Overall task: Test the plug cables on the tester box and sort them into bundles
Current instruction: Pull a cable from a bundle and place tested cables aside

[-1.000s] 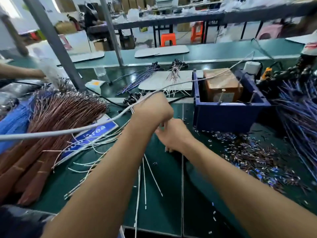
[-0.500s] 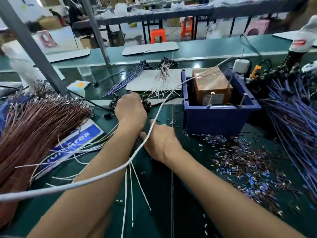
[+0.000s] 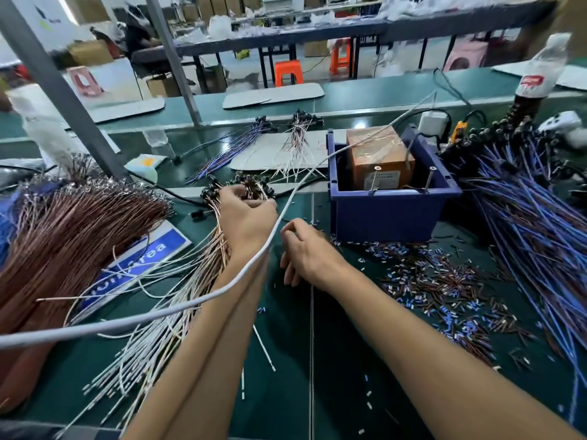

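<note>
My left hand (image 3: 246, 217) grips a bundle of white-and-brown plug cables (image 3: 203, 265) near its black plug ends (image 3: 251, 185), at the middle of the green bench. The cable tails fan out down and to the left. Just to its right, my right hand (image 3: 305, 252) hovers over the bench with its fingers curled and thumb and forefinger close together; whether it pinches a thin wire is unclear. The tester box (image 3: 378, 160), brown and taped, sits inside a blue bin (image 3: 390, 211) to the right of both hands. A thick white cord (image 3: 178, 306) crosses over my left forearm.
A large heap of brown wires (image 3: 73, 227) lies at the left, over a blue sign (image 3: 149, 252). Blue cables (image 3: 533, 230) pile up at the right. Cut insulation scraps (image 3: 444, 281) litter the bench. Two small cable bundles (image 3: 295, 138) lie behind; a bottle (image 3: 536, 77) stands far right.
My left hand has closed round the bundle near its plug ends and drawn it in, so the cable tails now fan out beside my forearm. My right hand stayed close by.
</note>
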